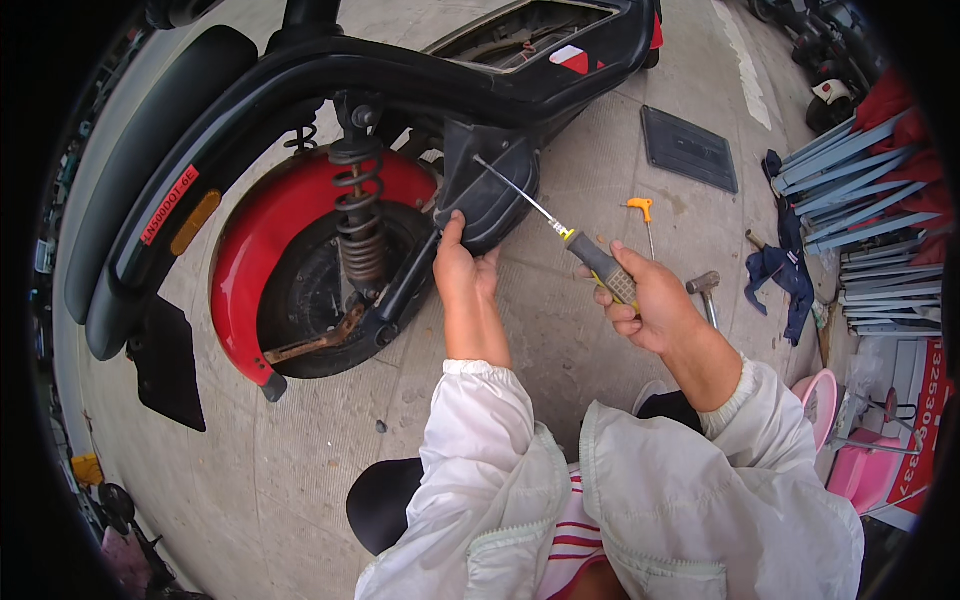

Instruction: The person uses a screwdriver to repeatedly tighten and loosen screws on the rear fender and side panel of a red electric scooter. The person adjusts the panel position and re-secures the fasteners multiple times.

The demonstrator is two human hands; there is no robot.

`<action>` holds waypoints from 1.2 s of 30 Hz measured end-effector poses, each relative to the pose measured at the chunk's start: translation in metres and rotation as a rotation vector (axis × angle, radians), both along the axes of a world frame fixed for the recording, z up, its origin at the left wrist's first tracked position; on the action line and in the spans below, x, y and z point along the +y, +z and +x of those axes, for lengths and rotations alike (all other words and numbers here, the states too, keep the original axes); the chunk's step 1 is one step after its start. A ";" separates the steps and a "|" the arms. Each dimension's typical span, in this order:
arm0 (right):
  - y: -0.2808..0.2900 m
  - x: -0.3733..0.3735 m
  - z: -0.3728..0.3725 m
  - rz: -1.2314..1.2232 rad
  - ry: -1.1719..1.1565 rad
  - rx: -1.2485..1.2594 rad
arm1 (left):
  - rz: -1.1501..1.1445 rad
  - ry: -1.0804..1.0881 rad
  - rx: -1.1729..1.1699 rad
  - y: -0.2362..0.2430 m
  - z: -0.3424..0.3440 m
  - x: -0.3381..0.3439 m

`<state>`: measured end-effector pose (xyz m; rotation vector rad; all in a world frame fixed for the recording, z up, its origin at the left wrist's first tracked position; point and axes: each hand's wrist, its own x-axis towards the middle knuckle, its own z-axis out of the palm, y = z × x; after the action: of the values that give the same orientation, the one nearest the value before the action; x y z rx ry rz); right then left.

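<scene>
Head view: right hand [652,300] wrapped round screwdriver [582,250]; left hand [464,262] at cover [480,203], grip unclear. Screwdriver looks light, stiff; best held by handle [604,273].

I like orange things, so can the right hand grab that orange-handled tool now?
Probably not without letting go: the right hand is wrapped around the screwdriver. Otherwise the way looks free, since the orange-handled tool lies nearby with nothing on top.
</scene>
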<state>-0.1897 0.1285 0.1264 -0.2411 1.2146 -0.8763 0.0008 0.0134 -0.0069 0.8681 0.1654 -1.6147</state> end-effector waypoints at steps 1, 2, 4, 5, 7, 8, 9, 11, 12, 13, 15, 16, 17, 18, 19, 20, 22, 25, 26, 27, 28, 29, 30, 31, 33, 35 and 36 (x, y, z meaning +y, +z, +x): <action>0.000 -0.001 -0.004 0.019 -0.007 -0.075 | 0.001 -0.002 -0.007 0.000 0.000 0.000; 0.001 -0.002 -0.006 0.035 -0.014 -0.151 | 0.003 -0.008 -0.004 0.000 0.000 0.000; -0.006 0.001 0.003 -0.134 0.023 0.116 | 0.009 -0.018 0.002 0.000 0.002 -0.001; -0.011 0.004 0.006 -0.218 0.041 0.253 | 0.019 -0.011 0.007 0.000 0.001 -0.001; -0.024 0.006 0.000 -0.689 0.130 1.021 | 0.039 0.004 0.016 0.001 -0.001 -0.003; -0.025 0.006 0.000 -0.919 0.179 1.405 | 0.033 0.001 0.012 0.001 -0.001 -0.002; -0.024 0.006 0.001 -0.728 0.164 1.201 | 0.026 -0.001 0.008 0.001 -0.002 -0.001; -0.018 0.002 0.005 -0.356 0.132 0.787 | 0.019 0.005 0.005 0.000 -0.001 0.000; -0.015 -0.002 -0.002 -0.223 0.081 0.463 | 0.019 0.014 0.005 -0.001 0.000 -0.001; -0.012 -0.006 -0.014 -0.088 0.030 0.140 | 0.019 0.023 0.006 -0.002 0.001 -0.001; -0.001 -0.010 -0.016 -0.015 -0.011 -0.027 | 0.029 0.015 -0.013 0.000 0.000 -0.001; 0.003 -0.007 -0.009 -0.077 0.003 0.123 | 0.034 0.011 -0.023 0.001 0.000 -0.001; 0.005 -0.005 -0.003 -0.140 0.020 0.269 | 0.029 0.011 -0.018 0.000 0.000 -0.001; 0.001 -0.001 -0.001 -0.322 0.096 0.582 | 0.025 0.012 -0.013 -0.001 0.000 -0.002; -0.006 0.004 0.002 -0.506 0.172 0.894 | 0.020 0.012 -0.009 -0.002 0.000 -0.002; -0.008 0.006 0.005 -0.684 0.245 1.208 | 0.014 0.011 -0.011 -0.001 0.000 -0.001; -0.006 0.006 0.010 -0.783 0.219 1.332 | 0.004 0.008 -0.016 0.000 -0.002 0.000; 0.000 0.006 0.016 -0.735 0.223 1.295 | -0.006 0.009 -0.083 0.007 -0.004 0.001; 0.002 0.005 0.019 -0.694 0.234 1.247 | 0.010 -0.001 -0.160 0.005 -0.003 0.000; 0.003 0.004 0.021 -0.692 0.227 1.248 | 0.027 -0.009 -0.236 0.003 0.000 -0.001; 0.003 0.004 0.024 -0.691 0.221 1.248 | 0.044 -0.016 -0.312 0.001 0.002 -0.002; 0.003 0.004 0.024 -0.684 0.216 1.256 | 0.085 -0.005 -0.411 0.004 -0.001 -0.001; 0.003 0.003 0.024 -0.678 0.211 1.256 | 0.127 0.008 -0.510 0.006 -0.004 0.002; 0.003 0.002 0.024 -0.672 0.207 1.256 | 0.170 0.022 -0.608 0.009 -0.008 0.005; 0.004 0.001 0.024 -0.659 0.210 1.264 | 0.164 0.277 -1.245 0.024 -0.027 0.017; 0.004 0.003 0.021 -0.638 0.218 1.276 | 0.004 0.394 -1.522 0.044 -0.034 0.016; 0.004 0.004 0.022 -0.644 0.218 1.271 | -0.149 0.384 -1.484 0.057 -0.024 0.010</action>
<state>-0.1673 0.1322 0.1305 -1.6009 1.9456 -0.8923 -0.0237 0.0238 0.0497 1.5681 -0.7718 -0.3414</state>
